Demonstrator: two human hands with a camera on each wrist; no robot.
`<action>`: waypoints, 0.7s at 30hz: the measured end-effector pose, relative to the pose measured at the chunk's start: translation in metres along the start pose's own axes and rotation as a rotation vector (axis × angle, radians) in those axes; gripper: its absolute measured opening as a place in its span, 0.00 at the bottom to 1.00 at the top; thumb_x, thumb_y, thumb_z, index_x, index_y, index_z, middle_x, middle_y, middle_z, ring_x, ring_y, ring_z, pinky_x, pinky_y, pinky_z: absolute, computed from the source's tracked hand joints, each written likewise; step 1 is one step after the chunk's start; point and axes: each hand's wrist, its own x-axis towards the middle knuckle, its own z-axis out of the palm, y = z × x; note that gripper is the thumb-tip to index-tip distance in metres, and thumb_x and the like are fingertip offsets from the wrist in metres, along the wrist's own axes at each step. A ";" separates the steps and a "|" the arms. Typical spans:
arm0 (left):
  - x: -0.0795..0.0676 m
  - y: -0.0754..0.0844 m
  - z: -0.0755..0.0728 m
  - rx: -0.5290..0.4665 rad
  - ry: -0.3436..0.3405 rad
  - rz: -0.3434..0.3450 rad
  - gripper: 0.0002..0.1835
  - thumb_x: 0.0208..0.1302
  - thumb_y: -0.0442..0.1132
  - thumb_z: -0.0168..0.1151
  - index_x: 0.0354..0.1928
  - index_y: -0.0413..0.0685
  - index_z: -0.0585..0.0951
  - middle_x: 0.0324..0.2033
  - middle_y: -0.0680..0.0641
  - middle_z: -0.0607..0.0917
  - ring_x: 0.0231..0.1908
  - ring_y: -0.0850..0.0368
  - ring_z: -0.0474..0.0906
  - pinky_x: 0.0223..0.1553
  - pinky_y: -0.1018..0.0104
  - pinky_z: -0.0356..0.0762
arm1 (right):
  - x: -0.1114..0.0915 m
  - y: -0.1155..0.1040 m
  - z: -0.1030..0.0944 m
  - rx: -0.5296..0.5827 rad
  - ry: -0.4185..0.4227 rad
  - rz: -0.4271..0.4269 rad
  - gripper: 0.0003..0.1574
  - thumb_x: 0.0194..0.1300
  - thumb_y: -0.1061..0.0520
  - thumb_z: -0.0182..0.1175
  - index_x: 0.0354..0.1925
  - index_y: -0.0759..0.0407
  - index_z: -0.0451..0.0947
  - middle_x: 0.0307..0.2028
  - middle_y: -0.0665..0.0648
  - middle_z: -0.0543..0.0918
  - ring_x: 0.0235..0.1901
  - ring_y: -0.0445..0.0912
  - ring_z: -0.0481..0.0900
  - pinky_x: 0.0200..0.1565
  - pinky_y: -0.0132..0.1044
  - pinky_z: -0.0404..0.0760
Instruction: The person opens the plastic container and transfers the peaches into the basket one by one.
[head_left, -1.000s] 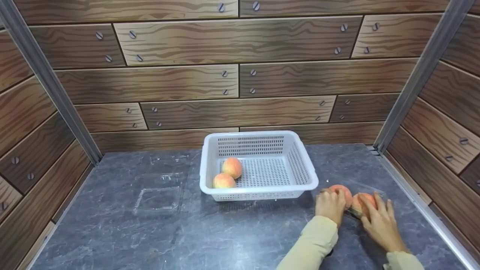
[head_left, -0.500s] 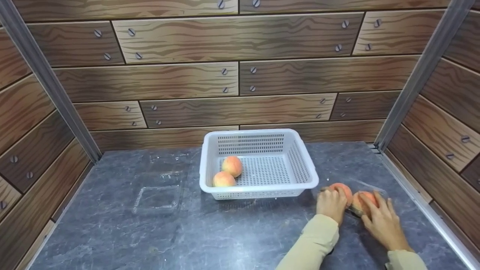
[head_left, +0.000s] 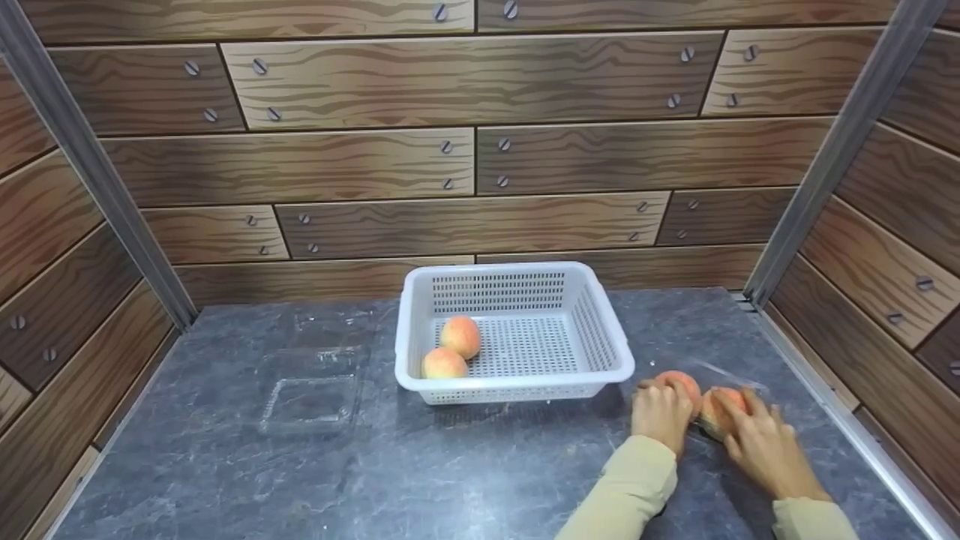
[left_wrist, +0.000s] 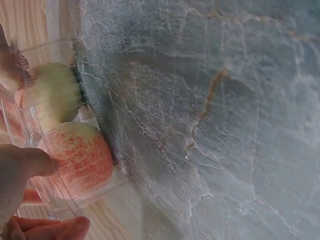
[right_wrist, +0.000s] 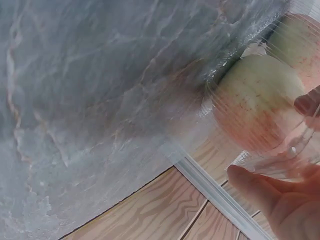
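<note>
A clear plastic clamshell box holding two peaches stands on the tabletop at the right. My left hand grips the box's left end, beside the redder peach; its thumb overlaps that peach in the left wrist view. At the other end, my right hand holds the box edge next to the second peach. In the right wrist view a fingertip sits at the box's corner and others lie along the transparent rim. The hands cover part of both peaches in the head view.
Left of the hands stands a white perforated basket with two peaches in its left side. Another clear plastic container lies on the dark marbled table at left. Wood-patterned walls enclose the back and sides.
Both hands stay at the box with almost the same hold. The right hand's fingers shift very slightly. The head view tilts a little; the basket and its peaches stay put.
</note>
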 end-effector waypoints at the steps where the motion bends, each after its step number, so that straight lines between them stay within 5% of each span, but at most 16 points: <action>1: 0.000 0.000 0.000 0.001 -0.004 -0.003 0.15 0.71 0.50 0.58 0.57 0.63 0.83 0.42 0.54 0.87 0.42 0.59 0.83 0.25 0.71 0.76 | 0.000 -0.001 0.000 -0.004 -0.002 0.000 0.38 0.34 0.69 0.72 0.51 0.67 0.81 0.46 0.77 0.75 0.29 0.79 0.74 0.20 0.69 0.75; 21: -0.001 0.000 0.000 -0.012 0.003 -0.006 0.16 0.71 0.50 0.57 0.58 0.66 0.83 0.43 0.50 0.87 0.40 0.58 0.84 0.27 0.70 0.78 | 0.003 -0.004 -0.003 0.021 -0.033 0.021 0.36 0.37 0.72 0.69 0.51 0.67 0.82 0.44 0.78 0.77 0.28 0.81 0.75 0.23 0.71 0.76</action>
